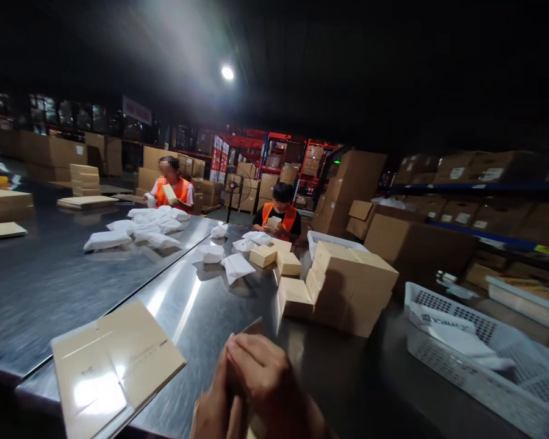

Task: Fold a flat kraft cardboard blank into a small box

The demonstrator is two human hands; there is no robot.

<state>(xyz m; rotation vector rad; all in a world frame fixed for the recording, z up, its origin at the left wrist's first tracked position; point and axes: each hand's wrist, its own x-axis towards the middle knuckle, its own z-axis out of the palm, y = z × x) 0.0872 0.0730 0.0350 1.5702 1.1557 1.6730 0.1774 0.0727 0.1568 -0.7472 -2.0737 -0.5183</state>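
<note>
The left hand (216,390) and right hand (264,369) meet over the tabletop (194,350), closed together on a cardboard piece (252,327) mostly hidden by them. Flat cartons (114,366) lie stacked to the left; built boxes (357,286) stand piled to the right, near a white perforated basket (443,363). White packages (238,267) lie farther back.

No text reads with certainty. Dark lettering on the white bag (466,342) and print on the flat cartons (114,366) remain illegible.
</note>
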